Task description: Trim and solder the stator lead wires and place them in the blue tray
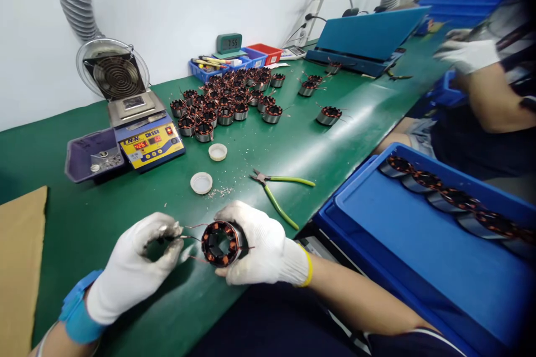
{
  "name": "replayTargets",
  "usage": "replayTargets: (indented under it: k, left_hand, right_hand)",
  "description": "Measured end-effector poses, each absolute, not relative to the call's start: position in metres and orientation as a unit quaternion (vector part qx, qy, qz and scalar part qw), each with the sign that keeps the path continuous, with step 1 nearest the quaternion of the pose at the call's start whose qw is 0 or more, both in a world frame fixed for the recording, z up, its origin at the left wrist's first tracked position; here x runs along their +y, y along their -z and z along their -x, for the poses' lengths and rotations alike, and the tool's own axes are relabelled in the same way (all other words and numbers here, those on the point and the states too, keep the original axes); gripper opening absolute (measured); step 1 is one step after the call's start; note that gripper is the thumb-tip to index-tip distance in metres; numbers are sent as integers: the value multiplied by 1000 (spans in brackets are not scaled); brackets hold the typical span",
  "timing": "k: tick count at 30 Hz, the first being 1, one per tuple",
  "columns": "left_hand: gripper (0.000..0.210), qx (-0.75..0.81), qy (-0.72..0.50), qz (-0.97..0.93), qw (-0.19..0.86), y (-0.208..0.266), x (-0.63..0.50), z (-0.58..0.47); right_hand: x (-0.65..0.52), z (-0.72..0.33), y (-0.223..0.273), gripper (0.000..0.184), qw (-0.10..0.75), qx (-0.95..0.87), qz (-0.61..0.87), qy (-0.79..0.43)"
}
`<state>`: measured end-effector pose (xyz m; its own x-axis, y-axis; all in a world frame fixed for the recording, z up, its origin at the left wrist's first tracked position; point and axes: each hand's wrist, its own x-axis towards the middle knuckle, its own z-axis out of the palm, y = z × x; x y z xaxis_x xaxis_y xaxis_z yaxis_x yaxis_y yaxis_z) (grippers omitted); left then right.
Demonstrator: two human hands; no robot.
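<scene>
Currently the right hand (259, 245) grips the motor stator (220, 243), held just above the counter (293, 150) edge. Left hand (140, 262), fingers curled, pinches its copper lead wire (190, 227); excess pull could probably snap it.

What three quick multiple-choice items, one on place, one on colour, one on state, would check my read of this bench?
1. Where do the green-handled cutting pliers lie?
A. on the green mat
B. in the blue tray
C. on the soldering station

2. What colour are the gloves on both hands?
A. black
B. white
C. yellow

3. How is the copper-wound steel stator held?
A. lying loose on the mat
B. gripped in the right hand
C. stacked in the tray

Key: 1 A, the pliers rest on the green mat beyond the hands. 2 B, both gloves are white. 3 B, right fingers wrap it while the left hand pinches its wire.
</scene>
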<state>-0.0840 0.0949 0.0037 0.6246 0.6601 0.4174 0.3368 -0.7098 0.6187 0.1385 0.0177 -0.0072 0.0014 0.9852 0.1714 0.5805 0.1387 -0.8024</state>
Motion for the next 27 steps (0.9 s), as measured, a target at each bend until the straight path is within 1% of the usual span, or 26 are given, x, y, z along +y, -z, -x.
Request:
replayTargets:
  k: [2, 4, 6, 7, 9, 10, 12, 13, 14, 15, 16, 17, 19, 20, 21, 22, 24, 26, 27]
  left_hand:
    - [17, 253, -324, -884, 225, -4, 96, 86]
    - [16, 239, -307, -894, 220, -3, 97, 86]
    - [9, 280, -277, -881, 261, -2, 97, 83]
    - [9, 320, -258, -859, 305, -2, 96, 82]
    - [16, 401, -204, -771, 450, -2, 93, 78]
    - [20, 423, -170, -710, 536, -2, 91, 76]
    - [27, 410, -98, -591, 687, -2, 87, 73]
    - [29, 390, -74, -545, 738, -3, 86, 73]
    - [29, 375, -71, -515, 768, -4, 86, 74]
    - [27, 371, -92, -506, 773, -5, 86, 75]
    - [25, 379, -132, -522, 753, -5, 87, 76]
    - [22, 395, -193, -560, 702, -6, 89, 79]
    - [10, 395, -329, -680, 522, -6, 93, 84]
    - [3, 358, -376, -747, 415, -7, 95, 86]
    - [14, 304, -400, -805, 316, -7, 97, 89]
    - [25, 245, -402, -851, 233, -7, 98, 90]
    - [36, 160, -360, -910, 130, -6, 98, 91]
    - [32, 136, -318, -934, 92, -6, 95, 89]
    - [27, 139, -308, -936, 100, -6, 93, 87]
  right_hand:
    - [18, -139, 6, 60, 375, -654, 598, -271]
    - [18, -139, 6, 58, 371, -657, 599, -269]
    - [18, -142, 9, 58, 378, -673, 585, -250]
    - [18, -144, 11, 60, 388, -692, 563, -230]
    - [20, -148, 18, 61, 402, -748, 501, -164]
    - [21, -151, 21, 58, 403, -778, 467, -120]
    - [22, -154, 26, 48, 385, -825, 412, -51]
    - [22, -155, 28, 45, 372, -836, 401, -39]
    - [23, -155, 29, 43, 366, -840, 398, -45]
    - [22, -155, 29, 44, 374, -834, 401, -64]
    - [22, -154, 29, 47, 390, -821, 406, -90]
    - [21, -153, 29, 52, 413, -803, 413, -118]
    - [19, -150, 27, 59, 452, -760, 437, -163]
    - [17, -149, 25, 60, 456, -741, 458, -184]
    - [16, -148, 24, 60, 448, -723, 484, -203]
    - [14, -147, 23, 60, 437, -709, 509, -219]
    - [13, -146, 23, 60, 421, -689, 539, -238]
    - [12, -146, 24, 61, 417, -691, 540, -240]
    - [13, -146, 26, 62, 419, -700, 528, -235]
